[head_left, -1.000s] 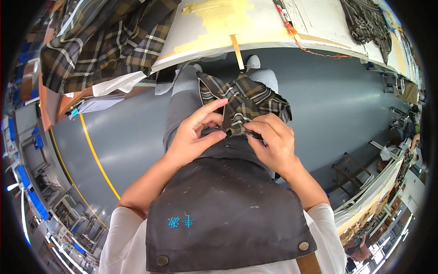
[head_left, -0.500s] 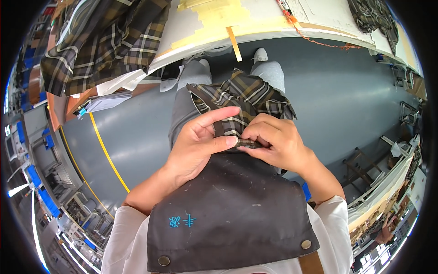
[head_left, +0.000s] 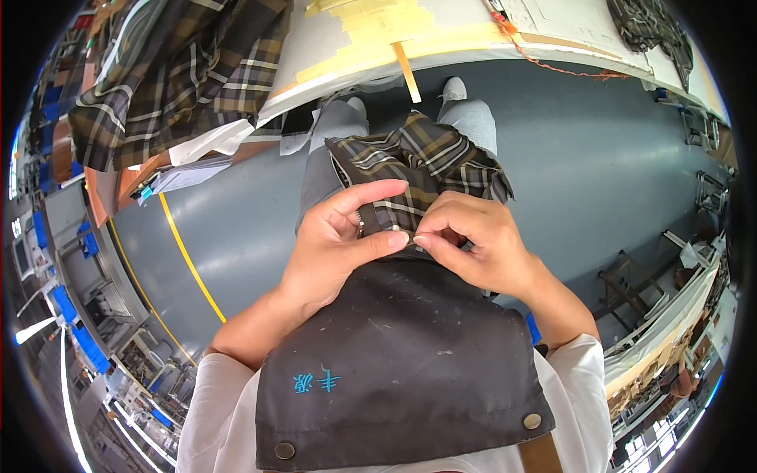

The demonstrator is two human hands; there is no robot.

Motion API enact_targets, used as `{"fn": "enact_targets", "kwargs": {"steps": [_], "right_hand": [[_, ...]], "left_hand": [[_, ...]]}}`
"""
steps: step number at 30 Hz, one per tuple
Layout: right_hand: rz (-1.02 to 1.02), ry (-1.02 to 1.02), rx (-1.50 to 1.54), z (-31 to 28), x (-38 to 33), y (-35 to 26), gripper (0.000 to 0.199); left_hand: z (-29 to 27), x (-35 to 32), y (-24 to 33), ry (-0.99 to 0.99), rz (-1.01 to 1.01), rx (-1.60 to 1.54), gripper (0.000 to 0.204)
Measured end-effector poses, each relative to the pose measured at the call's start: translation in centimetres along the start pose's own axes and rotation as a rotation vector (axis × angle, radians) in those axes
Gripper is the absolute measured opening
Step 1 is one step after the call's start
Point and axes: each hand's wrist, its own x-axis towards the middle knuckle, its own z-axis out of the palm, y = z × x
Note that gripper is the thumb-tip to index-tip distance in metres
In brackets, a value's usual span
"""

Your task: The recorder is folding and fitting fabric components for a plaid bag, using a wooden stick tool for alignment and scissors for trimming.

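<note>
A brown, black and white plaid garment point(head_left: 453, 162) hangs bunched from my hands in front of my legs. My left hand point(head_left: 335, 240) grips its near edge under the thumb, with the index finger stretched out above the cloth. A short strip of small teeth, like a zip, shows beside the left palm. My right hand point(head_left: 477, 240) pinches the same edge between thumb and bent fingers, its thumb tip almost touching the left thumb. What lies between the fingertips is too small to make out. A dark apron point(head_left: 402, 347) covers my front just below.
A white table point(head_left: 347, 59) with yellow tape patches runs across the far side. More plaid cloth point(head_left: 181, 87) drapes over its left end, and another plaid bundle point(head_left: 650, 35) lies far right. Papers point(head_left: 185, 175) stick out at the left. A wooden stool point(head_left: 631, 280) stands on the right.
My right thumb has shifted up and inward to meet the left thumb at the cloth's edge. The edge between the hands shows less than before. My left hand keeps its hold.
</note>
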Motion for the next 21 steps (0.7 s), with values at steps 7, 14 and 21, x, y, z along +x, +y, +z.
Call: {"fn": "enact_targets", "kwargs": {"steps": [7,14,21], "right_hand": [[-0.098,0.021,-0.112,-0.5,0.8,0.2,0.02],[-0.089,0.006,-0.165,-0.9,1.0,0.0,0.026],[-0.11,-0.037,-0.236,-1.4,1.4,-0.7,0.027]], "left_hand": [[-1.5,0.5,-0.1,-0.03,-0.07,-0.209,0.036],[-1.8,0.2,1.2,-0.042,-0.1,-0.267,0.03],[-2.0,-0.5,1.6,-0.134,-0.034,-0.19,0.038]]}}
